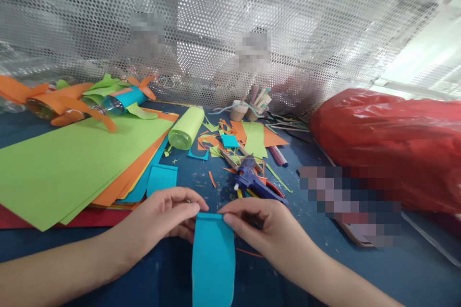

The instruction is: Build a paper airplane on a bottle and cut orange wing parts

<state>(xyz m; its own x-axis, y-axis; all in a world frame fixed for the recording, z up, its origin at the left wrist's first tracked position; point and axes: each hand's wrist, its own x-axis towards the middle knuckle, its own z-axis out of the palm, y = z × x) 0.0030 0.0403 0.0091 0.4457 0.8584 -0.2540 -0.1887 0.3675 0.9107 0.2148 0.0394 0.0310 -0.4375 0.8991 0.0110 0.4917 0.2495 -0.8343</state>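
Observation:
A long blue paper strip (213,264) with rounded lower corners hangs toward me, its top edge folded into a narrow flap. My left hand (167,213) pinches the strip's upper left corner between thumb and fingers. At the upper right corner, my right hand (259,220) grips the fold in the same way. Just beyond my left hand lies a second blue paper piece (162,177), also with a fold at its top. A blue hot glue gun (254,182) rests on the table beyond my right hand.
Green paper sheets (82,163) top a coloured stack at left. Behind stand paper-wrapped bottles (124,100) and a green-wrapped bottle (187,127). Paper scraps (211,143) lie mid-table, near cups of sticks (238,111). At right are a phone (355,240) and a red plastic bag (389,148).

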